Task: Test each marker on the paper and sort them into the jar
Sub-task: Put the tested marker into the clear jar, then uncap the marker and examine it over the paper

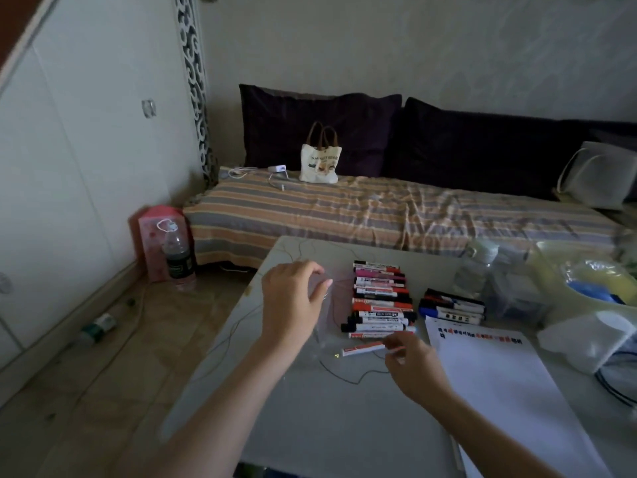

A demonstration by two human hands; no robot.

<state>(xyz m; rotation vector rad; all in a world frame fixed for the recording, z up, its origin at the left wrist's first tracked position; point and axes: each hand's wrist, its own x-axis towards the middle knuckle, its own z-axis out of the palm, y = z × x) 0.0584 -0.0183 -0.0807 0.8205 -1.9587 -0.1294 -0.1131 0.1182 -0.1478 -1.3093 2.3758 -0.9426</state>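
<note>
Dim room, grey table [310, 426] w/ sofa behind. R hand [413, 367] pinches a red-white marker [363, 349], long axis running left-right, tip end pointing left toward the clear jar [322, 305]. L hand [293, 301] curls round that jar. Paper [499, 391] lies just right of R hand, so R is nearer.

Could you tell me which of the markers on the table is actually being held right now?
The red-and-white marker nearest the camera, pinched by the right hand; the others lie untouched in two piles behind it.
</note>
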